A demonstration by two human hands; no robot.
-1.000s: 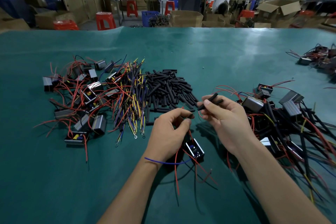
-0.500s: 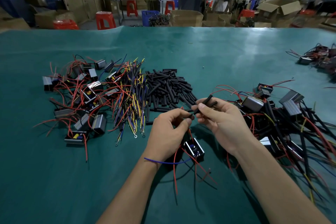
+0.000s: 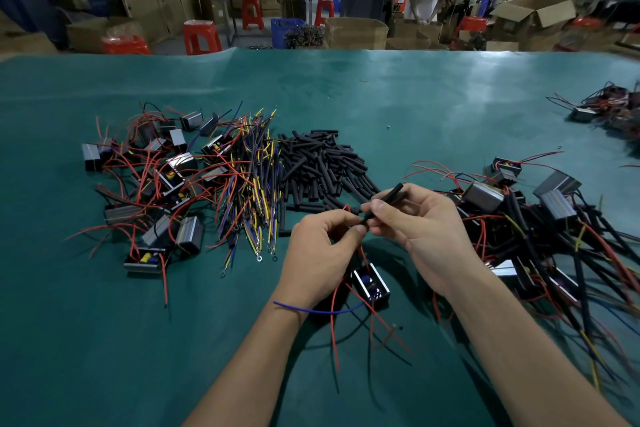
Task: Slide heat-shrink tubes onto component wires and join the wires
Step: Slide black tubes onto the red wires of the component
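Note:
My left hand (image 3: 322, 253) pinches a red wire (image 3: 362, 255) that rises from a small black component (image 3: 371, 282) lying on the mat just below my hands. My right hand (image 3: 420, 229) grips two black heat-shrink tubes (image 3: 393, 193) between thumb and fingers, and the lower end of one tube meets my left fingertips. The wire end itself is hidden between the fingers. More red wires and a blue wire (image 3: 311, 310) trail from the component toward me.
A pile of loose black tubes (image 3: 322, 166) lies beyond my hands. Left of it are coloured lead wires (image 3: 252, 184) and a heap of components with red wires (image 3: 152, 184). A tangle of components with sleeved wires (image 3: 554, 236) fills the right. A green mat (image 3: 415, 97) covers the table.
My right hand has moved left and down, bringing the tubes from apart to touching my left fingertips. My left hand has stayed on the wire.

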